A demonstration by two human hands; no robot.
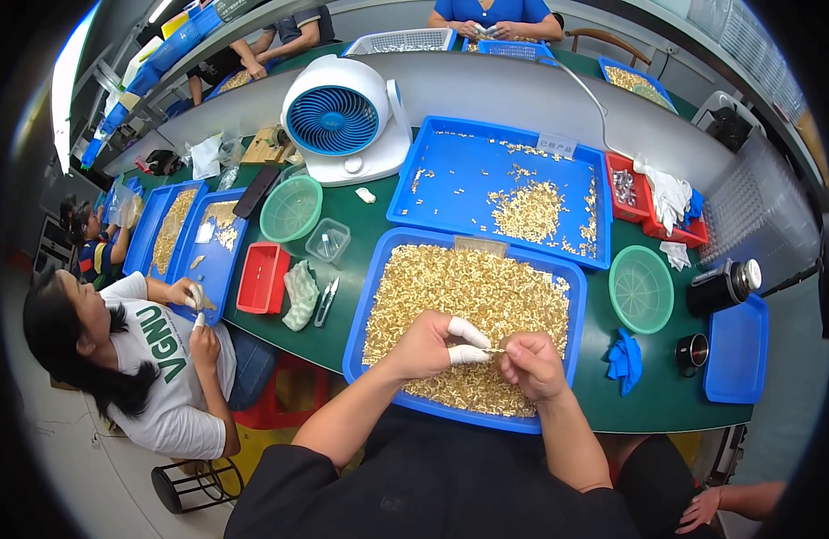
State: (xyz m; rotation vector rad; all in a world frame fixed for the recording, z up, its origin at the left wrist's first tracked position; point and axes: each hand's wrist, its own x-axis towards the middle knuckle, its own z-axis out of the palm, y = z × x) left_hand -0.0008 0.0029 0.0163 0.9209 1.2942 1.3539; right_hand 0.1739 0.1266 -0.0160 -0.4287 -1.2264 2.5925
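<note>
Left hand, white covers on thumb and finger, pinches one end of small gold piece; right hand pinches other end, fingers curled. Piece sits above near blue tray, heaped with gold bits; shape probably slim, too small to tell surely. Far blue tray adjoins, thinly scattered. White fan left of it; green bowl right of near tray.

Shirt: here's my black top, filling six o'clock!
Sleeves: short, black, at seven and five.
Finger covers: two, white, on my left hand!
</note>
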